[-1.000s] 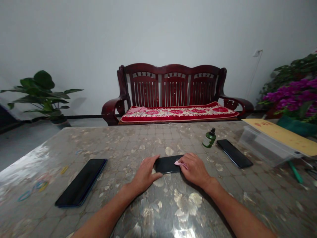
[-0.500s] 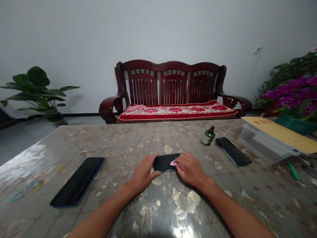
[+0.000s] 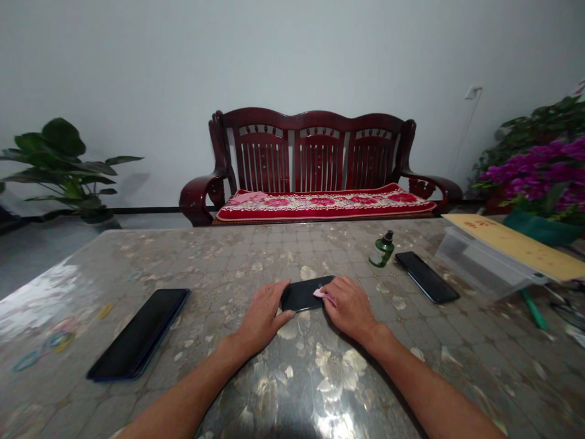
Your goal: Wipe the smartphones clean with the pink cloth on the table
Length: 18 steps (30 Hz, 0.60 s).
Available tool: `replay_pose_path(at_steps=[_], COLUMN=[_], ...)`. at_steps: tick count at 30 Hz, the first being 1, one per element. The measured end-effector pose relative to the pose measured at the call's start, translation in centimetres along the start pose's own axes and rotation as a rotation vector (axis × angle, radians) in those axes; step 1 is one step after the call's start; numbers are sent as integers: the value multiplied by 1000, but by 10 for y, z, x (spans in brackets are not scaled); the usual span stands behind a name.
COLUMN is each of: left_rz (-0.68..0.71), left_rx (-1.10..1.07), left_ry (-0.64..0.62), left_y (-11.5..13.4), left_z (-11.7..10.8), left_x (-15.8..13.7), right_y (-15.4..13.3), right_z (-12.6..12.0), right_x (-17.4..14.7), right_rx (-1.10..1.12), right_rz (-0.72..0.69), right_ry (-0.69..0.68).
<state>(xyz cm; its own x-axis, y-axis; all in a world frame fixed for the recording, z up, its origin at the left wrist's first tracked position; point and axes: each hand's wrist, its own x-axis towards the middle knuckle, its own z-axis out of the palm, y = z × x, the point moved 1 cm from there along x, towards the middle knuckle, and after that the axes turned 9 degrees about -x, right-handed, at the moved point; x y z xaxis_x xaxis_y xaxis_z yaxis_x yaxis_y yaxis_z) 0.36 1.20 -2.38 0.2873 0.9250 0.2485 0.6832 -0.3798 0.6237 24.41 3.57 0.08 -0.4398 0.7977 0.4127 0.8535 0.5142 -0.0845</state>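
A black phone lies screen up on the table, directly in front of me. My left hand grips its left end, thumb along the near edge and fingers at the far edge. Pinched in my right hand is a small pink cloth, which rests on the right part of the screen. That hand covers the phone's right end and much of the cloth. Beyond it, to the right, stands a green spray bottle with a black top.
The table has a patterned cover. A large dark phone or tablet lies left, beside coloured bands. At right are another black phone, a clear plastic box under a yellow board, and a green-handled tool.
The view has shifted slightly, so everything sits a little further left. The left hand keeps its grip on the phone, and the cloth stays on the screen's right part.
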Motion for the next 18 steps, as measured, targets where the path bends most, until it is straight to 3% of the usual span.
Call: replay_pose_path(at_steps=[3, 10, 18], left_rz=[1, 2, -4], left_rx=[7, -5, 7], left_ry=[7, 24, 22], left_y=[-2, -3, -3], left_z=[1, 1, 3], left_x=[0, 0, -1], right_y=[-2, 21, -6], right_z=[1, -3, -1], right_x=[1, 3, -1], right_rx=[-2, -133, 10], right_rz=[-25, 116, -75], right_ry=[-4, 19, -12])
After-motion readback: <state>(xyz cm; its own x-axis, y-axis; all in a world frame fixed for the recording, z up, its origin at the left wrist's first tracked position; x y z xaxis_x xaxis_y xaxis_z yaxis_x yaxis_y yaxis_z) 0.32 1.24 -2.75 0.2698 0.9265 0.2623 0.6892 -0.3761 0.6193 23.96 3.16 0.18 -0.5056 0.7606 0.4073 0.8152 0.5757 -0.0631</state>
